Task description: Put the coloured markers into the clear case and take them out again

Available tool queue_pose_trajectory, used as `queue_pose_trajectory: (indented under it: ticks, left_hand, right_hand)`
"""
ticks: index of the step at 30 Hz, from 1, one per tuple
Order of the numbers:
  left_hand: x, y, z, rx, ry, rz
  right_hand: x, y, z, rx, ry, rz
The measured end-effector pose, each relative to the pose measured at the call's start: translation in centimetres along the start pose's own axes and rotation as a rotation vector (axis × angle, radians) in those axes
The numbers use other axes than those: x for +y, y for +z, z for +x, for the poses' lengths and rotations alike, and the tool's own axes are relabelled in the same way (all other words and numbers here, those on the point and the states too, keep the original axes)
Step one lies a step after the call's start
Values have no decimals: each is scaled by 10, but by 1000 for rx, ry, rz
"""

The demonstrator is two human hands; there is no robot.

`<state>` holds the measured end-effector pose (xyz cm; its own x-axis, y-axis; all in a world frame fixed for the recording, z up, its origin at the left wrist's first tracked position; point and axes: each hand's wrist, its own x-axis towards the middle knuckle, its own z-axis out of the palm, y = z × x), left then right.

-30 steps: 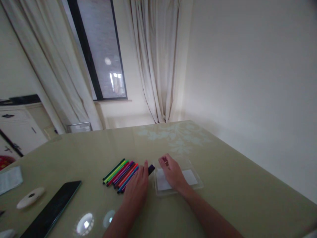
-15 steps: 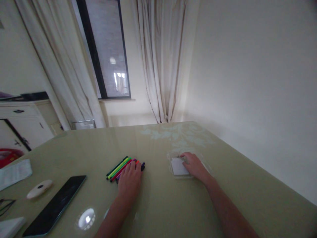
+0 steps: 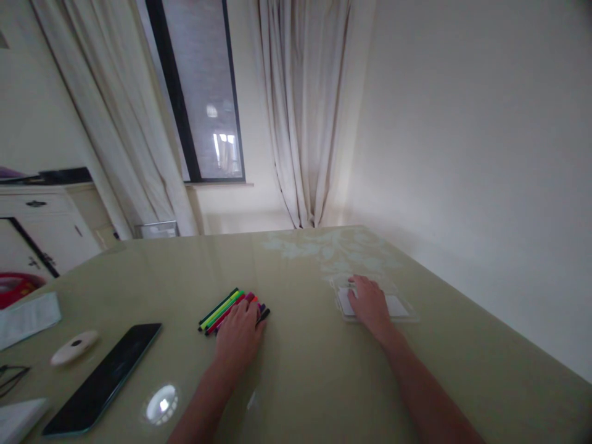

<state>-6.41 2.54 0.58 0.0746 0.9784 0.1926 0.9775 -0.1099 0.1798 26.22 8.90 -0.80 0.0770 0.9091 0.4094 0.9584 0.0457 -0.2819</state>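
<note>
My left hand [image 3: 239,333] lies over a bundle of coloured markers [image 3: 225,309], its fingers stretched across them and the thumb out at the right side. Green, yellow, red and dark-capped markers stick out beyond the fingers; the palm hides others. Over on the right, my right hand [image 3: 371,304] rests on a clear plastic case [image 3: 407,312] with something white and flat [image 3: 395,305] inside. Its thumb is apart from its fingers, which reach over the case. The hand covers the middle of the case.
On the left side of the table [image 3: 296,382] lie a dark phone or tablet [image 3: 106,379], a pale oval object [image 3: 74,348], a folded white sheet [image 3: 30,319] and a black cable [image 3: 12,379]. A white object [image 3: 21,419] sits at the near left corner. A wall [image 3: 485,185] runs along the right edge.
My right hand and the clear case have moved to the right across the table. My left hand has shifted slightly left over the markers, with its thumb more visible.
</note>
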Motion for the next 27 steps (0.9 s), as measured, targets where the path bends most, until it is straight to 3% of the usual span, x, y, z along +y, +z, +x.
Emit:
queue_pose_trajectory:
  ticks: [6, 14, 17, 20, 24, 27]
  left_hand:
    - [8, -4, -1, -79, 41, -22]
    - [24, 1, -4, -116, 121, -71]
    - [31, 8, -4, -125, 135, -187]
    - [37, 14, -6, -85, 176, -293]
    - [44, 14, -8, -27, 242, -304]
    - [47, 9, -9, -38, 236, -248]
  right_hand:
    - [-53, 4, -19, -142, -207, 93]
    - [-56, -5, -23, -211, -174, 17]
    - [-67, -9, -28, -199, -291, 269]
    - [-87, -9, -38, -314, -422, 634]
    - [-104, -9, -46, -381, -365, 853]
    - [-100, -10, -40, -393, -289, 938]
